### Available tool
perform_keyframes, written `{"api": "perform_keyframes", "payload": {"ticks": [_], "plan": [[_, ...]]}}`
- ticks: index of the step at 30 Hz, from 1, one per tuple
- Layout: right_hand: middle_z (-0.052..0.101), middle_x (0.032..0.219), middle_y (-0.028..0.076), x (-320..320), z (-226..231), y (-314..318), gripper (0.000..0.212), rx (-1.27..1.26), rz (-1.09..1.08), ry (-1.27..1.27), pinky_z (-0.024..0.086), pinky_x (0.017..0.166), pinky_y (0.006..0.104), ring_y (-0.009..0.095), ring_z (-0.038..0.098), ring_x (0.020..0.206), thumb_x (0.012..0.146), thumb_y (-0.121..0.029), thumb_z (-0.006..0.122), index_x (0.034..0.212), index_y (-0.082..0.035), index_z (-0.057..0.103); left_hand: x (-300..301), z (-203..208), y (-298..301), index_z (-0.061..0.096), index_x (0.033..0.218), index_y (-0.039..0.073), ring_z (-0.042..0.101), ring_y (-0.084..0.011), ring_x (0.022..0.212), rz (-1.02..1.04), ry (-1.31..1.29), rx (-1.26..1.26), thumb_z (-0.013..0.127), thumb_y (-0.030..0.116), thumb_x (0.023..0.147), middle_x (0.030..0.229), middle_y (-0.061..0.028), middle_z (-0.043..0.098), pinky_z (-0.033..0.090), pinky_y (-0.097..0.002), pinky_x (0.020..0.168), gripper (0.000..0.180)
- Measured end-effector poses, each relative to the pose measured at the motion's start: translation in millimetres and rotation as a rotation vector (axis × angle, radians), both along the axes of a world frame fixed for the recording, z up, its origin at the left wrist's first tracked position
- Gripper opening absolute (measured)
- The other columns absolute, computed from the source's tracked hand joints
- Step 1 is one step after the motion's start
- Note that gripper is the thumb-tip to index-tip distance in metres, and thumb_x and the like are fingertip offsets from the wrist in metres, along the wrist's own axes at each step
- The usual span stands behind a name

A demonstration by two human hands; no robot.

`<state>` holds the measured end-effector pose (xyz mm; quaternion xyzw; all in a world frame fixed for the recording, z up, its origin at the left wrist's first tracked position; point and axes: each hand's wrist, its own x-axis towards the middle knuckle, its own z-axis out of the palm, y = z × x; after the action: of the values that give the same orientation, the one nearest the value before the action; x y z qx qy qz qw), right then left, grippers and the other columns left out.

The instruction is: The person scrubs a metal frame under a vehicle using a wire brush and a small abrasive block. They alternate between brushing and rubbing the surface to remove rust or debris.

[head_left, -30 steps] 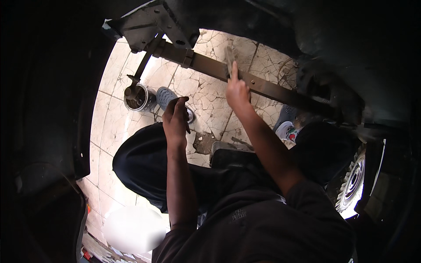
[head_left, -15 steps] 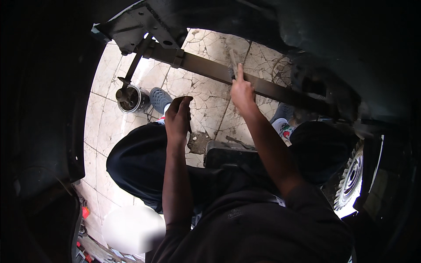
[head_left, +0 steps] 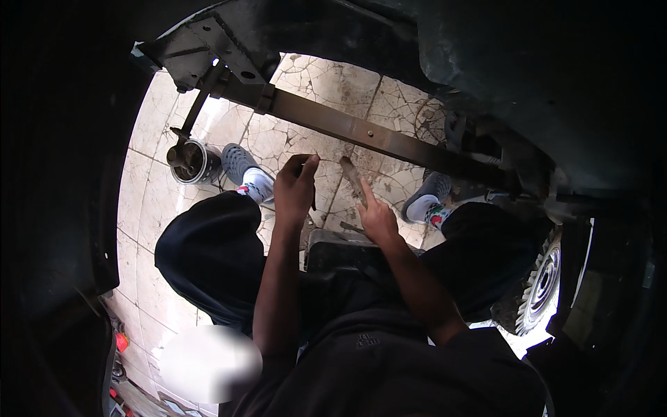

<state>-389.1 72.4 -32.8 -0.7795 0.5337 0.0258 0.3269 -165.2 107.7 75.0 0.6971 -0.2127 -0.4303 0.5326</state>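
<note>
My right hand (head_left: 379,219) is closed around a narrow, tan, stick-shaped tool (head_left: 353,175), with the index finger stretched along it. The tool points up and left, apart from the long rusty-brown leaf spring (head_left: 319,124) beyond it. A small round fastener or hole (head_left: 370,133) shows on the spring. My left hand (head_left: 294,191) is raised to the left of the tool, its fingers curled. Something dark and thin shows below those fingers, too hidden to name.
A metal can (head_left: 206,167) with dark contents stands at left beneath a hanging link rod (head_left: 197,104). Dark vehicle panels surround me. A black box-like thing (head_left: 340,251) sits between my knees, and a toothed-edged wheel (head_left: 544,281) is at right. The floor (head_left: 160,201) is cracked tile.
My right hand has drawn back from the leaf spring toward me, bringing the tool with it. My left hand has shifted slightly right, and the whole view has moved a little.
</note>
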Motion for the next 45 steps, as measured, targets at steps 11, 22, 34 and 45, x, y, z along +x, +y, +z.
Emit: {"api": "perform_keyframes", "payload": {"ticks": [11,22,34,45], "plan": [[0.069,0.118,0.031,-36,-93,1,0.070,0.146,0.043,0.027,0.050,0.099,0.0555,0.049,0.065,0.113,0.095,-0.038,0.069,0.156,-0.019,0.042,-55,-27,-25,0.072,0.113,0.001,0.073,-0.0273,0.071,-0.347,-0.385,0.123,0.069,0.044,0.097,0.076,-0.0158,0.073,0.055,-0.0393,0.068,0.046],[0.072,0.121,0.018,12,1,-30,0.053,0.185,-0.135,-0.303,0.056,0.095,0.0437,0.036,0.071,0.111,0.099,-0.037,0.065,0.144,-0.008,0.060,-53,-31,-30,0.072,0.109,0.001,0.075,-0.0330,0.079,-0.277,-0.352,-0.003,0.072,0.035,0.096,0.085,-0.0186,0.075,0.057,-0.0424,0.073,0.036],[0.078,0.109,0.010,-30,238,-82,0.056,0.392,0.159,-0.434,0.061,0.083,0.0344,0.020,0.077,0.088,0.087,-0.021,0.084,0.139,-0.011,0.065,-27,136,4,0.067,0.127,-0.003,0.076,-0.0152,0.088,-0.654,-0.243,-0.285,0.069,0.002,0.098,0.105,-0.0137,0.076,0.061,-0.0293,0.081,0.030],[0.066,0.131,0.024,-15,169,-78,0.067,0.050,0.532,-0.151,0.052,0.105,0.0468,0.039,0.064,0.123,0.092,-0.046,0.076,0.144,-0.010,0.056,-11,89,-3,0.065,0.130,0.003,0.073,-0.0333,0.107,-0.623,-0.602,-0.113,0.068,0.000,0.091,0.116,-0.0200,0.073,0.058,-0.0405,0.091,0.039]]}}
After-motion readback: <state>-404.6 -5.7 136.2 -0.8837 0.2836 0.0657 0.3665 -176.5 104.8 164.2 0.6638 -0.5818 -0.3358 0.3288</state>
